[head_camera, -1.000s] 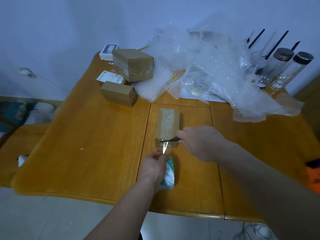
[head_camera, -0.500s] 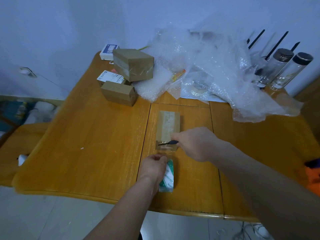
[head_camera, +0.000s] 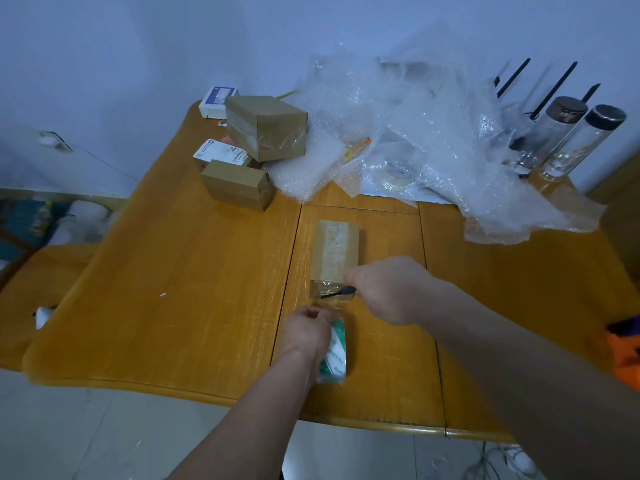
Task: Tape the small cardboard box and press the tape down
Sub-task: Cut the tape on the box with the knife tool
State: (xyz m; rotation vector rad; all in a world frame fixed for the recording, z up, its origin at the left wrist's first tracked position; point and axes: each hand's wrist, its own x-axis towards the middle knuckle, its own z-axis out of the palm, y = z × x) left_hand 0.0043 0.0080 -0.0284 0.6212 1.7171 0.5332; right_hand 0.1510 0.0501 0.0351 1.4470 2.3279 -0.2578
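A small brown cardboard box (head_camera: 335, 249) lies in the middle of the wooden table (head_camera: 194, 292), with clear tape running along its top and down its near end. My left hand (head_camera: 306, 332) grips a roll of clear tape with a green and white core (head_camera: 335, 355), just in front of the box. A short strip of clear tape (head_camera: 329, 299) stretches from the roll to the box's near end. My right hand (head_camera: 389, 289) holds a small black cutter (head_camera: 341, 292), its tip against that strip at the box's near edge.
Two taped brown boxes (head_camera: 266, 128) (head_camera: 237, 183) and small white labelled packs (head_camera: 216, 102) sit at the far left. A heap of bubble wrap (head_camera: 415, 140) covers the far side. Two glass bottles (head_camera: 568, 136) stand far right. An orange thing (head_camera: 627, 355) lies at the right edge.
My right hand has drawn the black cutter a little to the right across the tape strip. The strip now lies flatter against the box's near end. My left hand has barely moved.
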